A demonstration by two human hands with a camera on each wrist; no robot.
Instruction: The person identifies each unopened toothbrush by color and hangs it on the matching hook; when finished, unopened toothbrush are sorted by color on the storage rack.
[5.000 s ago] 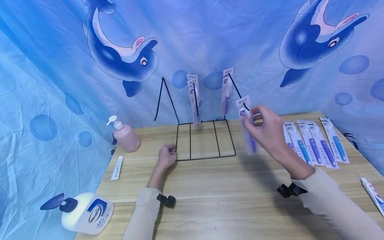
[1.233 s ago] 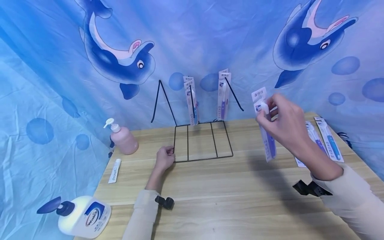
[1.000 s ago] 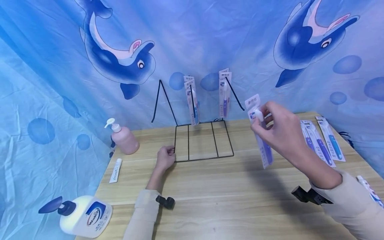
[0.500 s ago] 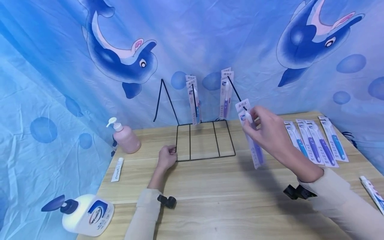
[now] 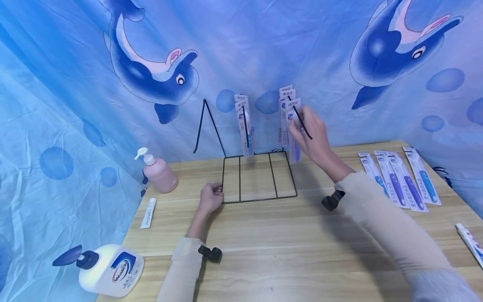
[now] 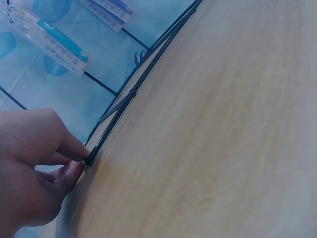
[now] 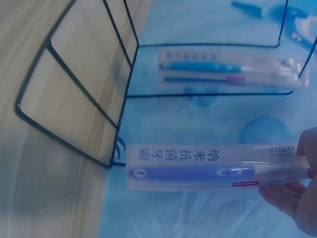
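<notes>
My right hand (image 5: 316, 136) pinches a packaged toothbrush (image 5: 294, 152) with a purple handle. Its card hangs on the right arm of the black wire rack (image 5: 267, 199), part way along. Behind it on that arm are other toothbrush packs (image 5: 282, 121). In the right wrist view the pinched pack (image 7: 193, 171) shows its purple handle, with my fingertips (image 7: 277, 194) at the far end. My left hand (image 5: 210, 197) pinches the front left corner of the rack's base, as the left wrist view shows with the fingertips (image 6: 81, 156) on the wire.
Toothbrush packs (image 5: 246, 130) hang on the middle arm; the left arm (image 5: 198, 126) is bare. Several packs (image 5: 405, 184) lie at the right. A toothpaste tube (image 5: 469, 241), a small tube (image 5: 148, 213), a pink pump bottle (image 5: 161, 175) and a white pump bottle (image 5: 112, 270) stand or lie around.
My right hand has carried the purple toothbrush pack from the right onto the rack's right arm and slid it back. An earlier pack was let go there. My left hand keeps its place.
</notes>
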